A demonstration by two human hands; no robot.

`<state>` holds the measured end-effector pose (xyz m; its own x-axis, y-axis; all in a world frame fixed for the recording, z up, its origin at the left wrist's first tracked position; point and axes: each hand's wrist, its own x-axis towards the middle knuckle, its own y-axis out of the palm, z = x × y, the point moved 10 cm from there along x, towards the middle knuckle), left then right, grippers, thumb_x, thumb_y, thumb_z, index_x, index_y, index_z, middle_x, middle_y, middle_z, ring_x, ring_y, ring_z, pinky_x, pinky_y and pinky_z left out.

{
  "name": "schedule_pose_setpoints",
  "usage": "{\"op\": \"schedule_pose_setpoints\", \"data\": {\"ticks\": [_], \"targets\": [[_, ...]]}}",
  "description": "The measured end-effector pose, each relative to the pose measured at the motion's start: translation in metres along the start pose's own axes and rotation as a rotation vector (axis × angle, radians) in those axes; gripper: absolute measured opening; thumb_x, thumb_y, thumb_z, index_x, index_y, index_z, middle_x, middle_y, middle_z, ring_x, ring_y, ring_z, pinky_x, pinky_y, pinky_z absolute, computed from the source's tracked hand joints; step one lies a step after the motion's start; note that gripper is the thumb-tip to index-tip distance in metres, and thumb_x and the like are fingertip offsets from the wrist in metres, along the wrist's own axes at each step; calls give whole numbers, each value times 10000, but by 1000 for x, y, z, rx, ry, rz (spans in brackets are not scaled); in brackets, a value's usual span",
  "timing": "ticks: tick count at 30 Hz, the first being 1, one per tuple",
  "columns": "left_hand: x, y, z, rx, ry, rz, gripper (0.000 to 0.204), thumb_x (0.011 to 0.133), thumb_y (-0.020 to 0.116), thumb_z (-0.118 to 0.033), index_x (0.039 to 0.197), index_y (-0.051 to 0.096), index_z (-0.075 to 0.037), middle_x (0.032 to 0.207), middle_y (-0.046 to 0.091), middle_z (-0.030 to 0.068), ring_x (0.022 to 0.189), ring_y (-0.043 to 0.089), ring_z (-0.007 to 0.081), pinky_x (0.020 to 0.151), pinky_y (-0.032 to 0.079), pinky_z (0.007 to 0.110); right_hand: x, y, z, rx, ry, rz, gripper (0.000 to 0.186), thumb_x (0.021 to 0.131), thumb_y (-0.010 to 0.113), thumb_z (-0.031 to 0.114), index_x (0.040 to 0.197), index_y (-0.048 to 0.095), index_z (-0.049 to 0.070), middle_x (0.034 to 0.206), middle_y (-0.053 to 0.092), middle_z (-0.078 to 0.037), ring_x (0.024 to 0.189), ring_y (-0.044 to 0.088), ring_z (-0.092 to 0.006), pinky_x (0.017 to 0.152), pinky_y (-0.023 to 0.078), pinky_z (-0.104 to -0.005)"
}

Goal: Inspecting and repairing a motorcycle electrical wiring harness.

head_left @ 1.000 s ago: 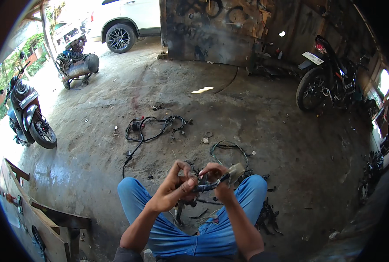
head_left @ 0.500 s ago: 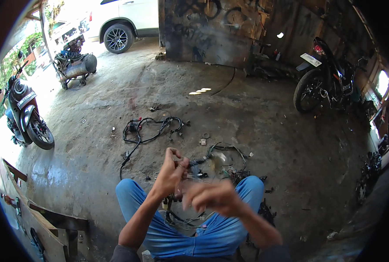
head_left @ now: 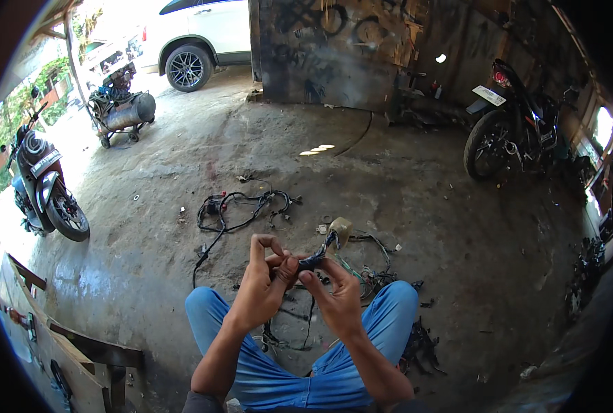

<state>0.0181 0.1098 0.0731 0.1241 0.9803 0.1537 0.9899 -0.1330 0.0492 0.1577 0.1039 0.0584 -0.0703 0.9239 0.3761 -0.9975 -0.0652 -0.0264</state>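
Note:
Between my raised knees, a black-wrapped wiring harness (head_left: 311, 262) is held up in both hands. My left hand (head_left: 260, 292) pinches its near end between thumb and fingers, with the index finger bent up above. From the other side, my right hand (head_left: 339, 303) grips the wrapped part, thumb and fingertips pressed to it. Beyond the fingers, loose wires run up to a pale yellowish cover (head_left: 341, 227), whose exact kind I cannot make out. What lies inside the left fingertips is hidden.
Another black wiring harness (head_left: 234, 219) lies looped on the concrete floor ahead. Green and dark wires (head_left: 372, 275) lie beside my right knee. A scooter (head_left: 52, 186) and an air compressor (head_left: 127, 113) stand left, a motorcycle (head_left: 503, 131) right. A wooden bench (head_left: 79, 351) is at lower left.
My right hand, blurred and lower before, has come up to the wrapped bundle and closed on it. The left hand still pinches the harness. The yellowish cover now shows clearly.

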Motion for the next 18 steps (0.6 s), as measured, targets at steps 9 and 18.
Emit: {"op": "schedule_pose_setpoints", "data": {"ticks": [9,18], "targets": [[-28,-11,-20,-571,105,114,304,1028,585,-102,1148,307,-122,811,531,47,629,523,100,611,444,253,-46,-1,-115,477,235,-102,89,1001,646,87,1051,701,37,805,622,28,687,523,-46,585,406,-246],[-2,-15,-65,-413,70,84,154,1075,496,-95,1117,354,-138,897,502,12,644,386,83,584,367,269,30,-162,-45,-74,76,-270,242,1069,517,156,1227,690,96,936,570,65,739,392,-18,612,330,-199]]}}
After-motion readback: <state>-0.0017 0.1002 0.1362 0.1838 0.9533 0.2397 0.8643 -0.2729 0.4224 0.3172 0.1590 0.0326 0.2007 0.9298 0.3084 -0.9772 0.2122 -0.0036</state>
